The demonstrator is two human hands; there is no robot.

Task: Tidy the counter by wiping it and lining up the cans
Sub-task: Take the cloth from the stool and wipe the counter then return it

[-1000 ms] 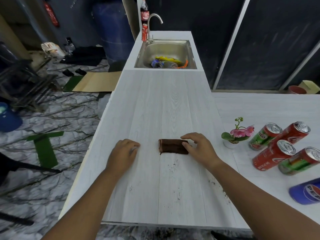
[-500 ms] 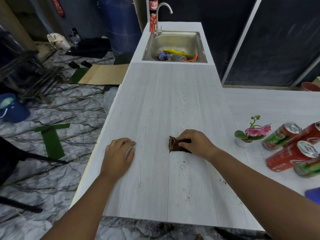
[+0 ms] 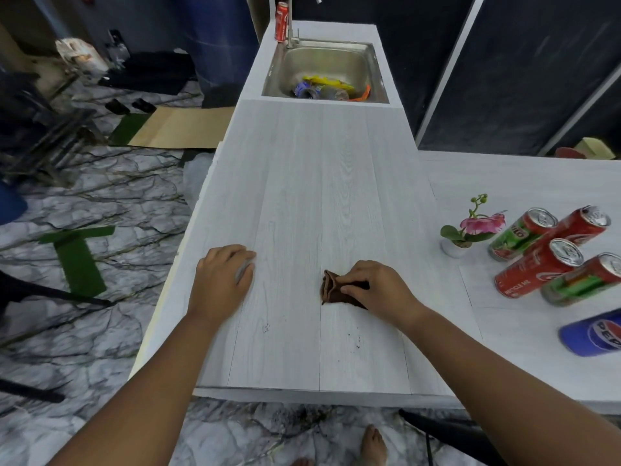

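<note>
The person stood at the near end of a long pale wood-grain bench (image 3: 302, 183), both bare forearms reaching out over it. The right hand (image 3: 379, 287) was down on a small brown cloth (image 3: 331, 290), its fingers (image 3: 351, 290) curled and pinching the bunched fabric against the surface. The cloth lay near the middle of the near part of the bench, its crumpled free edge sticking out toward 9 o'clock from under the hand.

The left hand (image 3: 221, 280) rested on the bench at 9 o'clock from the cloth, well apart from it and close to the bench's left edge. It was knuckles up with the fingers bent under. A pale grey patch showed at the fingertips, and I could not tell whether they held anything.

A few dark specks (image 3: 358, 341) lay on the surface at 6 o'clock from the cloth, and a smaller cluster sat nearer the left forearm.

Off at 3 o'clock from the cloth, on the side wing of the bench, five cans lay tipped on their sides in a loose huddle: a green-and-red can (image 3: 521, 233), two red cans (image 3: 537, 269), a green can (image 3: 584, 280) and a blue Pepsi can (image 3: 594, 332) nearest the front edge. A small white pot with a pink flower (image 3: 463, 233) stood upright just beside them, on the cloth's side.

Far off at 12 o'clock was a steel sink (image 3: 373, 72) with colourful litter in it, and one red can (image 3: 281, 21) stood upright by the tap.
</note>
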